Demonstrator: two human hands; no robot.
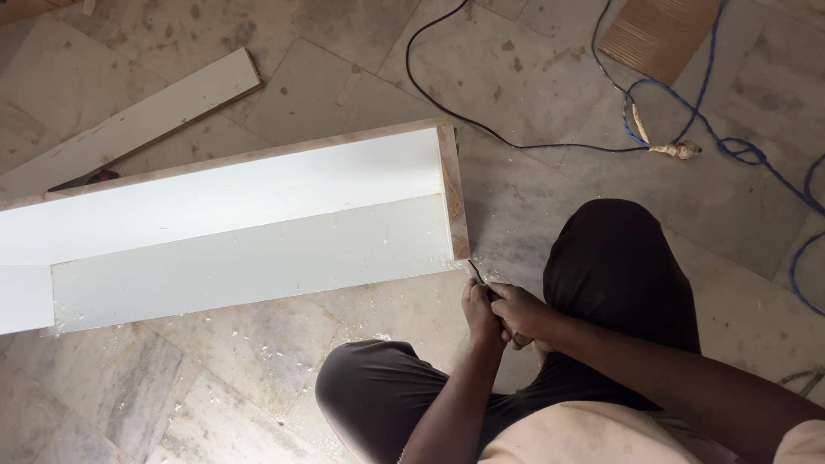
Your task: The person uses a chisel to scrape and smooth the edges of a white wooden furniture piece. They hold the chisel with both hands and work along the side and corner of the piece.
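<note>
Tool (475, 272): thin, stiff, dark (tip only showing), light.
Hands: left (479, 311), right (518, 314) both clasped round its handle.
Board (249, 258): rigid, heavy, corner just ahead.

Floor's a grubby marble tile floor (533, 198) with white chips scattered about. Lying on it: a long white board assembly (241, 228), a loose white plank (137, 120), black cable (481, 120), blue cable (739, 146), and cardboard (657, 34).

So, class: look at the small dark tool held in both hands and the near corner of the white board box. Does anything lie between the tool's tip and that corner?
Nothing visible does. Both hands, left hand and right hand, grip the dark tool; its tip sits just short of the white board box corner, with only bare floor and scattered chips between.
</note>
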